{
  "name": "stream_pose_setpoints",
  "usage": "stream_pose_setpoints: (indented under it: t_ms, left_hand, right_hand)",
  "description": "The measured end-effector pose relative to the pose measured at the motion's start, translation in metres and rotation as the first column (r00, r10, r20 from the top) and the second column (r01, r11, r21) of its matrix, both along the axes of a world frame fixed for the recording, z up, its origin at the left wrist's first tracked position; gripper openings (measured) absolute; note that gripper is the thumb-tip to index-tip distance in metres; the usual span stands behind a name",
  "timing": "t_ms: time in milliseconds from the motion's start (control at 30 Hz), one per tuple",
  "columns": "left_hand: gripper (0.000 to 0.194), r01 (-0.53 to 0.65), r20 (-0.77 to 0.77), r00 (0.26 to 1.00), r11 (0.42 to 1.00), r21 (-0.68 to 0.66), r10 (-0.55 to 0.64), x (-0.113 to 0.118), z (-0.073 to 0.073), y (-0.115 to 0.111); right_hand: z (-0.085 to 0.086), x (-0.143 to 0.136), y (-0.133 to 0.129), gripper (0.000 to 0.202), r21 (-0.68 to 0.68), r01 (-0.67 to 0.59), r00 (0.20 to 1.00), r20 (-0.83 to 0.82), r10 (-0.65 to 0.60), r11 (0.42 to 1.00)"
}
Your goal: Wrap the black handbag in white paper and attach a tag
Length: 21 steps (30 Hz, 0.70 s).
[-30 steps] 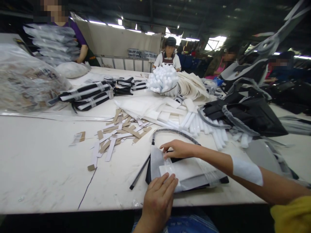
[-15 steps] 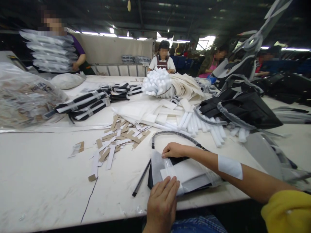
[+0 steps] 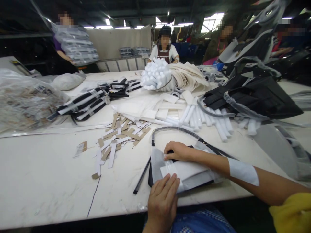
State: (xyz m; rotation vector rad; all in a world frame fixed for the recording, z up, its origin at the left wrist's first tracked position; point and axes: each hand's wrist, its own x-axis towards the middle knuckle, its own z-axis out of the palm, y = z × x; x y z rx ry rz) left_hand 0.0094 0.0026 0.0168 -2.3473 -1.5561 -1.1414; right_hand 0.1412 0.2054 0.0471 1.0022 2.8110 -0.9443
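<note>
1. The flat black bag (image 3: 155, 174) is lying at the near edge of the tabletop (image 3: 48, 181), right in front of the person. Its long axis is running roughly left to right, tilting a bit away toward the right, and its curved strap (image 3: 175, 130) is arching off the far side.
2. A clear plastic sleeve (image 3: 194, 174) is sitting over the bag with a white sheet (image 3: 187, 170) showing inside it.
3. The left hand (image 3: 162, 202) is pressing flat on the near left corner of the sleeve, fingers spread, not gripping anything.
4. The right hand (image 3: 178, 151) is resting on the far edge of the bag with its fingertips curled down on it; I can't tell if it's actually pinching the plastic.
5. A thin black rod (image 3: 142, 176) is lying just left of the bag, angled toward the far right.
6. Further out, cardboard and white strips (image 3: 119, 134) are lying scattered loose, and white foam rolls (image 3: 206, 118) are lying beside them.
7. On the far left a big clear plastic bag (image 3: 26, 100) is holding brownish scraps.
</note>
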Motion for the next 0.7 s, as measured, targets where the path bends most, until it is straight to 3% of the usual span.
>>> stream_pose_setpoints:
  t_ms: [200,367,500,567,633,700]
  left_hand:
    - [0.043,-0.012,-0.067,0.998,1.0,-0.02,0.01,-0.001,0.002,-0.002]
    - [0.047,0.014,-0.104,0.994,0.998,-0.066,-0.021,-0.002,-0.002,-0.004]
    - [0.05,0.08,-0.017,0.996,0.975,-0.208,-0.086,-0.006,0.015,-0.011]
    - [0.046,0.116,0.101,0.991,0.957,-0.268,-0.092,-0.012,0.026,-0.014]
    - [0.039,0.053,0.229,0.973,0.958,-0.281,0.014,-0.021,0.032,-0.013]
    - [0.035,-0.125,0.29,0.934,0.95,-0.286,0.21,-0.033,0.031,-0.006]
  right_hand:
    - [-0.019,-0.013,0.009,0.03,0.048,0.038,0.999,-0.027,-0.037,0.998]
    - [0.003,0.002,0.011,0.029,0.046,0.053,0.99,-0.133,-0.046,0.998]
    - [0.037,0.066,-0.012,0.043,0.144,0.199,0.956,-0.247,-0.16,0.969]
    - [0.043,0.111,-0.033,0.043,0.253,0.368,0.908,-0.306,-0.287,0.895]
    - [0.037,0.154,-0.056,0.05,0.299,0.552,0.829,-0.297,-0.474,0.778]
    - [0.02,0.186,-0.076,0.064,0.251,0.683,0.73,-0.233,-0.642,0.686]
